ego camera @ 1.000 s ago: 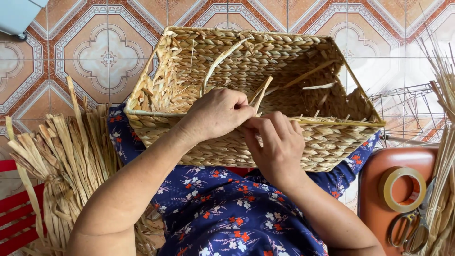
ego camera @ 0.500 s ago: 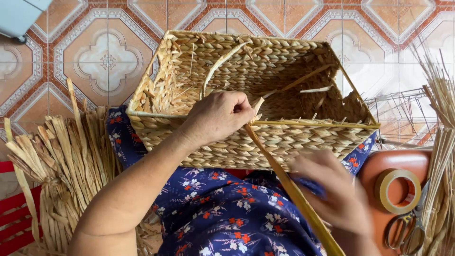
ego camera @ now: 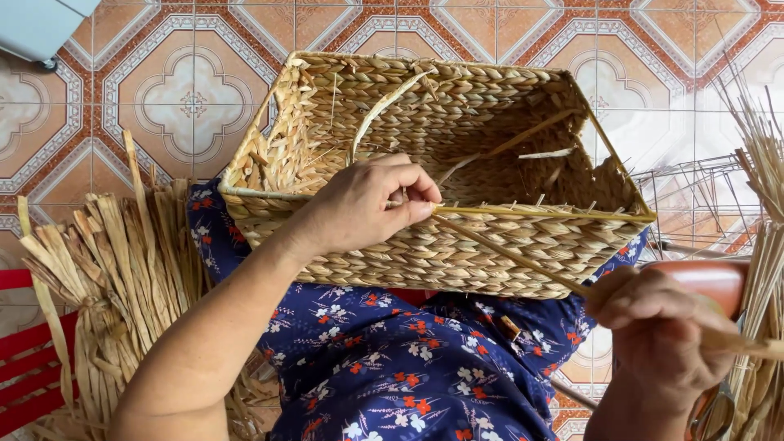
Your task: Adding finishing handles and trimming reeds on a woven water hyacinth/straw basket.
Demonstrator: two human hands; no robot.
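A rectangular woven straw basket rests on my lap over a blue flowered dress. My left hand pinches the near rim of the basket where a long flat straw strand comes out. My right hand grips the far end of that strand, drawn out low to the right and stretched taut across the basket's front wall. Loose strand ends stick up inside the basket.
A thick bundle of dried straw lies at my left over a red slatted seat. More long stalks stand at the right edge beside a wire frame and an orange stool. Patterned floor tiles lie beyond.
My right hand left the basket rim and pulled the strand down and out to the right. The left hand kept its pinch on the rim.
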